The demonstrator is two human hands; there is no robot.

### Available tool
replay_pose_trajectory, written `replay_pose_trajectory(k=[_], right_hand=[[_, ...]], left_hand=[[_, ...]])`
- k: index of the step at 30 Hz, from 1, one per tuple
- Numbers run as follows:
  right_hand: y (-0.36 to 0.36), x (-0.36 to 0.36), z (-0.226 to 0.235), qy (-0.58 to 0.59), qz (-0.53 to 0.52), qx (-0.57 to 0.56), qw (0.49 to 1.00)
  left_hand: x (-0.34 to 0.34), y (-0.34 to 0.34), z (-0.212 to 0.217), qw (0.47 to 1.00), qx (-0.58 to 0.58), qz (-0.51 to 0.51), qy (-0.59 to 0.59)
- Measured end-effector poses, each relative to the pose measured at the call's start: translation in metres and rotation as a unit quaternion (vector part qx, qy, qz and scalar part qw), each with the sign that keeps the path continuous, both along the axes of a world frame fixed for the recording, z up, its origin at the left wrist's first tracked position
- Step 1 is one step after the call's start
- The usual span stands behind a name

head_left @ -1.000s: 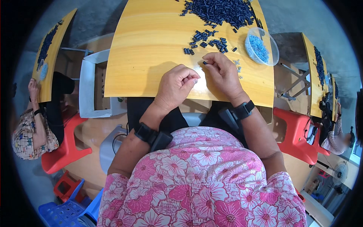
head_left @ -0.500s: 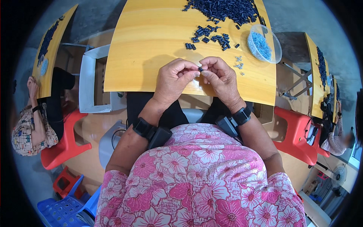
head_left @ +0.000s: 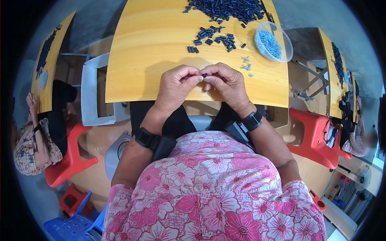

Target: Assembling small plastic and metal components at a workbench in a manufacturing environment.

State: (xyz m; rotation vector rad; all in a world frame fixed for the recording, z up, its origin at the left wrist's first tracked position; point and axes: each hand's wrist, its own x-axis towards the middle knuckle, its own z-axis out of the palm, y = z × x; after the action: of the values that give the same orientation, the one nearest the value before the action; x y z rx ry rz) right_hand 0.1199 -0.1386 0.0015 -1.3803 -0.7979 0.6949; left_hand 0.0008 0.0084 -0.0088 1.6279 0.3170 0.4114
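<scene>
Workshop with several yellow-topped tables; the person sits at the near edge of one yellow table [head_left: 152,48], other workers at the tables to either side. Left hand [head_left: 177,86] and right hand [head_left: 227,84] meet over that edge, fingertips pinched together on one small dark piece [head_left: 204,74] held between them, both hands closed in a fine pinch. Judged from its size: very light, stiff moulded part, small enough to slip or drop, best held by its ends between thumb and forefinger. Wrists are bent slightly inward, forearms coming up from the lap, a black band on each wrist. Just beyond the right hand lie a few small pale metal bits [head_left: 246,64]. Farther out ahead are loose dark pieces [head_left: 213,39], then a large heap of them [head_left: 229,8]. To the far right of the hands stands a clear bowl [head_left: 281,54] of bluish small parts.
</scene>
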Motion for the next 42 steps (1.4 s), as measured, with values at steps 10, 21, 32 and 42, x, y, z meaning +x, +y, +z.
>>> replay_pose_trajectory(k=[10, 21, 32, 42], right_hand=[[-0.003, -0.005, 0.004, -0.088, -0.024, 0.008, 0.996], [-0.065, 0.02, 0.012, -0.255, -0.202, -0.092, 0.941], [-0.092, 0.053, 0.002, -0.408, -0.245, -0.212, 0.854], [-0.086, 0.051, 0.007, -0.44, -0.225, -0.264, 0.828]], left_hand=[[-0.006, 0.016, 0.006, 0.993, -0.02, -0.094, 0.063], [-0.004, 0.003, 0.007, 0.996, 0.069, -0.051, 0.026], [-0.003, 0.002, 0.008, 0.995, 0.087, -0.047, 0.019], [-0.003, 0.003, 0.006, 0.994, 0.103, -0.043, 0.011]])
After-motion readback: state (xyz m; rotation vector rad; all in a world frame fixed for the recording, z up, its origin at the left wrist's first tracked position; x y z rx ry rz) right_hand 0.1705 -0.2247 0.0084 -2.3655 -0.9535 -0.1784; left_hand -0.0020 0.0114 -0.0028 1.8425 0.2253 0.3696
